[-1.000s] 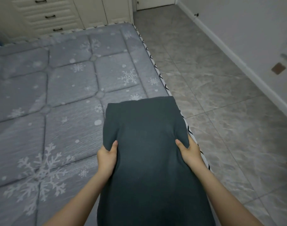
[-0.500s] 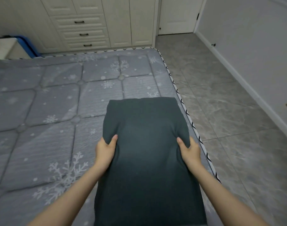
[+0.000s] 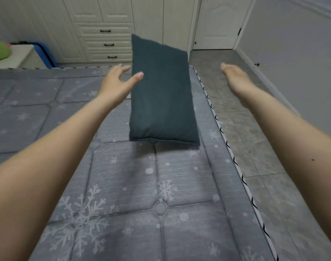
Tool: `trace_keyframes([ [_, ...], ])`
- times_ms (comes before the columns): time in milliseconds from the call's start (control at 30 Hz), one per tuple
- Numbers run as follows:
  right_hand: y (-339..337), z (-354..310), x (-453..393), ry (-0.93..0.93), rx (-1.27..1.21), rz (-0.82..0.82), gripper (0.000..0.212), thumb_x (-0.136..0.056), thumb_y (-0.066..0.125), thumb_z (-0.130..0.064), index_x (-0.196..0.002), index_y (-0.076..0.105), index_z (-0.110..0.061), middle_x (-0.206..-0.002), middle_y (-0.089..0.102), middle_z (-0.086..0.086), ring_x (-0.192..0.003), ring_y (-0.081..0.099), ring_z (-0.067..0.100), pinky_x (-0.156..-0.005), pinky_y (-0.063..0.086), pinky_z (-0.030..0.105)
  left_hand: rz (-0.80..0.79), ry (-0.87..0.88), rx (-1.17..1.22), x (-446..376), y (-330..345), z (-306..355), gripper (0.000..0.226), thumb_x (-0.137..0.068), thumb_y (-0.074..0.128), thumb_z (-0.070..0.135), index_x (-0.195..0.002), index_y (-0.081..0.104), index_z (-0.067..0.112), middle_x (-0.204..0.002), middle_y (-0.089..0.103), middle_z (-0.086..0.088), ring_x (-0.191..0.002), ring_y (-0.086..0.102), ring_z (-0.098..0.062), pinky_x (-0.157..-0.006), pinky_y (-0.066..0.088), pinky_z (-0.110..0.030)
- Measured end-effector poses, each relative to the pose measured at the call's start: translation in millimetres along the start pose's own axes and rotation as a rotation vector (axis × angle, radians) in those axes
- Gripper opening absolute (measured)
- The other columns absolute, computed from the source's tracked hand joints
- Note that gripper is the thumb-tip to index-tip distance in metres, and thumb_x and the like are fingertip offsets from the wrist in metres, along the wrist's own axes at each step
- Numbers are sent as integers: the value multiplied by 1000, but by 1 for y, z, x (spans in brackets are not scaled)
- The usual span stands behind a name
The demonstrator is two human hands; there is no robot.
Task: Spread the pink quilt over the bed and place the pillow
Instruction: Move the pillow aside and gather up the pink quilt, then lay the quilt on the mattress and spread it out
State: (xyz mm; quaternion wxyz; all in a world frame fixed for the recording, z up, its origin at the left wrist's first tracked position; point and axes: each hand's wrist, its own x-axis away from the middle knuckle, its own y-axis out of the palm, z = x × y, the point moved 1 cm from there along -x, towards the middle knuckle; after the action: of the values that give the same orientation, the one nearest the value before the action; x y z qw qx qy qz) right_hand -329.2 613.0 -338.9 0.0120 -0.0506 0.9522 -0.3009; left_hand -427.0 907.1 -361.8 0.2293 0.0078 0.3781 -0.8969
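Note:
A dark teal pillow (image 3: 162,93) is in the air above the far right part of the grey snowflake-patterned mattress (image 3: 123,185), tilted upward, with neither hand on it. My left hand (image 3: 117,81) is stretched out just left of the pillow, fingers spread and holding nothing. My right hand (image 3: 234,76) reaches out over the floor to the pillow's right, fingers straight and holding nothing. No pink quilt is in view.
White wardrobe drawers (image 3: 106,44) and a white door (image 3: 217,23) stand beyond the bed. A small white table (image 3: 16,55) with a green object (image 3: 0,50) sits at the far left. Grey tiled floor (image 3: 255,138) runs along the bed's right edge.
Both hands gripped the pillow's sides before; now they have let go and stretch forward, and the pillow has moved away from me toward the far end of the bed.

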Motion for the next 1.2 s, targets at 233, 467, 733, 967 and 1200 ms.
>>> trace_keyframes([
  [233, 60, 29, 41, 34, 15, -167, 49, -97, 41, -37, -139, 41, -10, -144, 43, 7, -132, 41, 20, -104, 30, 25, -24, -81, -62, 48, -3, -48, 67, -85, 50, 60, -139, 41, 21, -148, 37, -1, -137, 32, -18, -112, 26, -39],
  [467, 83, -50, 106, 26, -105, -339, 44, -98, 37, -40, -131, 48, -13, -127, 56, 7, -114, 52, 19, -93, 37, 29, 57, -106, 92, 98, -77, -19, 58, -88, 49, 55, -134, 48, 20, -141, 48, 0, -130, 42, -17, -108, 34, -35],
  [733, 116, -174, 217, -73, -327, -640, 46, -97, 34, -47, -133, 44, -20, -116, 63, 3, -103, 60, 21, -88, 44, 36, 362, -226, 254, 238, -228, -4, 34, -91, 45, 50, -91, 63, 21, -79, 73, -3, -76, 69, -12, -81, 52, -34],
  [967, 179, -278, 383, -223, -436, -1044, 38, -97, 37, -46, -122, 49, -20, -111, 65, 4, -102, 62, 22, -95, 46, 43, 772, -373, 323, 424, -361, -38, 21, -88, 49, 47, -77, 61, 33, -83, 68, 1, -75, 68, -12, -72, 48, -30],
  [1200, 273, -359, 610, -197, -510, -1585, 43, -98, 31, -42, -125, 47, -13, -101, 64, 3, -90, 62, 20, -80, 46, 35, 1274, -527, 286, 667, -488, -73, 26, -98, 42, 30, -86, 60, 15, -86, 67, -11, -60, 66, -3, -65, 48, -24],
])
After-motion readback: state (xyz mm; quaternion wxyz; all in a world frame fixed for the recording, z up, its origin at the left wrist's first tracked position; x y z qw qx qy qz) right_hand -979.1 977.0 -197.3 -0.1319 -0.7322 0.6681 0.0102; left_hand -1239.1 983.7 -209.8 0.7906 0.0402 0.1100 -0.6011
